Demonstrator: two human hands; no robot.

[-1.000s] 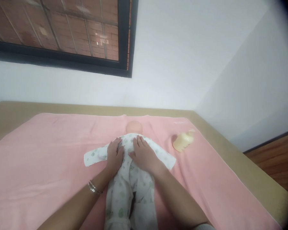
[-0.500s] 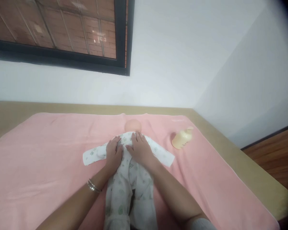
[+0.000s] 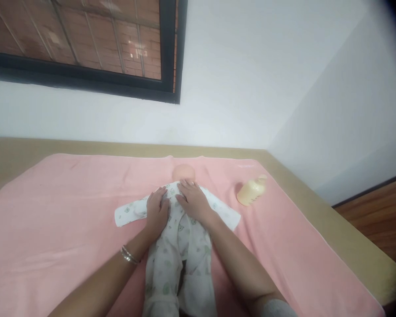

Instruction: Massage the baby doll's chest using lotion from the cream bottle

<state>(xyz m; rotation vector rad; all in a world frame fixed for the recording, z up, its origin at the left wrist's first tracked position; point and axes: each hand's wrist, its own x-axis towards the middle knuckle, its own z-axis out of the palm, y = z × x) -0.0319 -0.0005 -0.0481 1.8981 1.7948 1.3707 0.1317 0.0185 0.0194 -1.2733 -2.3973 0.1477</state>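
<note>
A doll with a smooth, round head (image 3: 184, 172) lies on a pink blanket (image 3: 69, 198), its head toward the wall. White clothing (image 3: 166, 259) printed with small green and grey shapes covers its body and legs, and both sleeves spread out sideways. My left hand (image 3: 157, 211) lies on the upper left of the chest, fingers stretched out. On the upper right of the chest rests my right hand (image 3: 194, 201), flat, its fingertips close under the head. Between the two thumbs a strip of printed cloth shows. The doll's face cannot be made out.
A pale yellow baby bottle (image 3: 251, 191) lies tilted on the blanket, right of the doll's sleeve. Beneath the blanket is a tan surface (image 3: 317, 202) that meets a white wall (image 3: 237, 88). A dark-framed window (image 3: 86, 72) is at the upper left.
My right hand has shifted slightly left and up across the chest, fingers now angled more toward the left. My left hand, the doll and the bottle stay as they were.
</note>
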